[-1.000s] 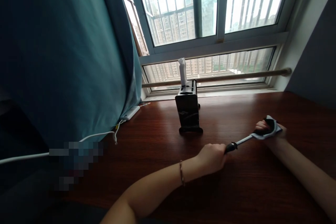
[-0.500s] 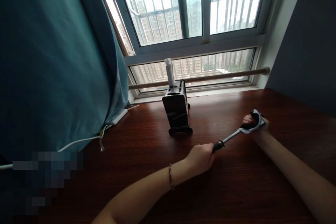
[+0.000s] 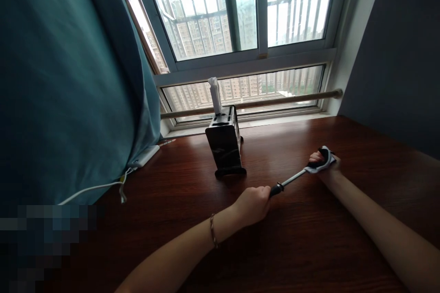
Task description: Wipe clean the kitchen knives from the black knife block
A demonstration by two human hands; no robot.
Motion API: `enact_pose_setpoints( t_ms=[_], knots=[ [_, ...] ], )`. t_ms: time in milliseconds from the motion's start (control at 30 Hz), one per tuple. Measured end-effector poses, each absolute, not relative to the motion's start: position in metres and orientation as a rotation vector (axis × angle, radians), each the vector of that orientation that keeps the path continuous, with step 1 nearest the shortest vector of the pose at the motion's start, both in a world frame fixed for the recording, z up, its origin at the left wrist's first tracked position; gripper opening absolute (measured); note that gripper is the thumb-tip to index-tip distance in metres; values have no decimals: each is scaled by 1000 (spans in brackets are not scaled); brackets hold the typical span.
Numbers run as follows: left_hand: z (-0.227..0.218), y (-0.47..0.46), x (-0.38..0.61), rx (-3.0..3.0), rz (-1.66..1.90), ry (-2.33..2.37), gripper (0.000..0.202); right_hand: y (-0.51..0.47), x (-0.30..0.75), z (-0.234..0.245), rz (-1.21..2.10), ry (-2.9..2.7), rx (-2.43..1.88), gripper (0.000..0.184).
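Note:
A long-handled tool (image 3: pixel 292 177) with a thin metal shaft lies low over the dark wooden table (image 3: pixel 309 247). My left hand (image 3: pixel 252 203) is closed round its black grip end. My right hand (image 3: pixel 325 165) is closed round its far end, a black and pale grey head that I cannot make out clearly. A thin bracelet sits on my left wrist. A black tissue box (image 3: pixel 225 146) stands upright on the table just beyond my left hand, with a white tissue (image 3: pixel 215 95) sticking out of its top.
A teal curtain (image 3: pixel 68 82) hangs at the left, down to the table. A white power strip (image 3: pixel 144 156) and its white cable (image 3: pixel 92 188) lie by it. A barred window (image 3: pixel 237 32) and a wooden rail (image 3: pixel 254 102) run along the back. A grey wall stands at the right.
The view has swung to the right, so everything sits further left in the picture. Both hands keep the same hold on the tool; the box has not moved on the table.

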State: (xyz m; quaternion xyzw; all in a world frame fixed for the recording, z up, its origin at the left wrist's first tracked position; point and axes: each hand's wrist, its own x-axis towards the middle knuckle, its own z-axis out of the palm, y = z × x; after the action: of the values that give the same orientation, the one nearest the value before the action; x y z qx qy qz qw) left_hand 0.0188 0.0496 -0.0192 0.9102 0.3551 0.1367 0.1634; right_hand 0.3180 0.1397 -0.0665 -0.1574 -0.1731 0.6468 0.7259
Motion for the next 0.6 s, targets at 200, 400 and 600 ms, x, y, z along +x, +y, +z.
enact_pose_setpoints(
  t_ms=[200,400,600],
  knots=[
    [-16,53,15,2232,483,909,9,138,316,-60,1515,-443,-268,40],
    [-26,63,16,1147,298,704,24,135,319,-44,1533,-516,-159,41],
    [-29,70,14,947,227,571,23,133,314,-40,1526,-489,-86,39]
  ],
)
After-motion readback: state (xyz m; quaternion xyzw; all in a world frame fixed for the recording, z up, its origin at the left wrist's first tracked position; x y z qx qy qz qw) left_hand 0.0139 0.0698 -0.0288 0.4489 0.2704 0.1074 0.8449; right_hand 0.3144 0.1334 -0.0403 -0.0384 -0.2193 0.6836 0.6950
